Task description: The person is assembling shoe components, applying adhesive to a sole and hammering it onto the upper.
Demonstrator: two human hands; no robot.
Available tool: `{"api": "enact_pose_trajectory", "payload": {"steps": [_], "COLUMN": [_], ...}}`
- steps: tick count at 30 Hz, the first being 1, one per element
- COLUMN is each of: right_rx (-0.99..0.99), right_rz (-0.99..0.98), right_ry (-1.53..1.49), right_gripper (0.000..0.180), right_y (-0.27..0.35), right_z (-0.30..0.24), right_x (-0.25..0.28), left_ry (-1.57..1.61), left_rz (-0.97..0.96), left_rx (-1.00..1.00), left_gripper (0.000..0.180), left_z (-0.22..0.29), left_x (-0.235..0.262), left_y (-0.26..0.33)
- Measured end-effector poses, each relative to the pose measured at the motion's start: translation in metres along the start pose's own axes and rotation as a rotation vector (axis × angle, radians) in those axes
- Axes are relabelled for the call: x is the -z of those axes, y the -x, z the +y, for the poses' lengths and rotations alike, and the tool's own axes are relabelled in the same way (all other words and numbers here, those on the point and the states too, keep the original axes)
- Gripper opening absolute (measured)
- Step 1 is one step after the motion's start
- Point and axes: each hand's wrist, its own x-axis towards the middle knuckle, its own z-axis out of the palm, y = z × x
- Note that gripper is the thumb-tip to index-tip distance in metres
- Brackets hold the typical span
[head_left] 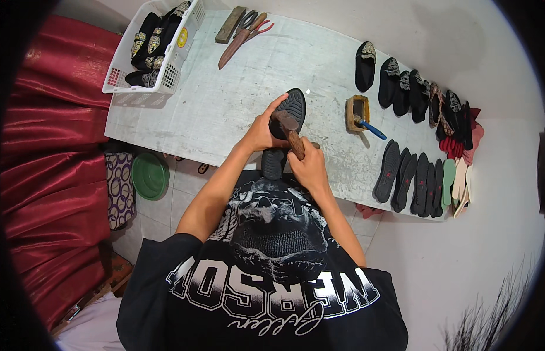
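Observation:
A black shoe (296, 104) is held sole up near the table's front edge, its ridged tread facing me and its heel end close to my shirt. My left hand (261, 134) wraps around the shoe's left side, thumb along the sole's edge. Over the middle of the sole is the head of a hammer (288, 120); whether it touches the sole I cannot tell. Closed around the hammer's wooden handle is my right hand (309, 167), just right of the shoe.
Back left stands a white plastic basket (177, 69) of black shoes, beside a block (230, 25) and red-handled pliers (262, 26). Several shoes (389, 82) line the back right. An open container (350, 120) holds a blue-handled brush (373, 130); black soles (404, 178) lie nearer.

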Motion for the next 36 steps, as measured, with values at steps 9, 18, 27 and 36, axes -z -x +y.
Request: {"api": "enact_pose_trajectory", "payload": {"steps": [9, 18, 27, 36], "right_rx": [0.126, 0.076, 0.065, 0.102], "right_rz": [0.043, -0.012, -0.001, 0.051], "right_ry": [0.052, 0.07, 0.054, 0.024], "right_gripper": [0.023, 0.023, 0.021, 0.017], "right_y": [0.008, 0.013, 0.018, 0.016], "right_z": [0.012, 0.013, 0.011, 0.013], "right_x": [-0.004, 0.002, 0.002, 0.006], "left_ry": [-0.019, -0.008, -0.097, -0.006], "left_rz": [0.024, 0.022, 0.048, 0.024], "left_rx": [0.003, -0.019, -0.013, 0.019], "left_gripper": [0.125, 0.124, 0.126, 0.128], "left_z": [-0.011, -0.012, -0.012, -0.009], "left_x": [-0.002, -0.004, -0.001, -0.004], "left_y": [-0.004, -0.002, -0.004, -0.004]}}
